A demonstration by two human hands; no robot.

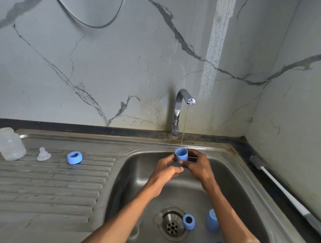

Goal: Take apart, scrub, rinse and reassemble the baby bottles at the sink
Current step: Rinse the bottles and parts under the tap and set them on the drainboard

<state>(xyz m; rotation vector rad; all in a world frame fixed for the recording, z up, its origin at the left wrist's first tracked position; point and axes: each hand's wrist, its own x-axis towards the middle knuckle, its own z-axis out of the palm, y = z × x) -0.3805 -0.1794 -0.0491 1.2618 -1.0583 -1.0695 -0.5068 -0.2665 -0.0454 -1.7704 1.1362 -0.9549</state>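
- Marble-veined grey wall backs a steel sink with a ribbed drainboard.
- I see both hands raised under the tap's thin stream: left hand and right hand, fingers closed around a smooth blue plastic cap, mouth up.
- On the drainboard: clear bottle, silicone nipple, blue ring.
- No writing is readable.

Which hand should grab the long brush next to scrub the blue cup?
Probably the right hand. The brush lies on the counter at the right of the sink, on that hand's side. The left hand also grips the blue cup under the tap, so it could keep holding.
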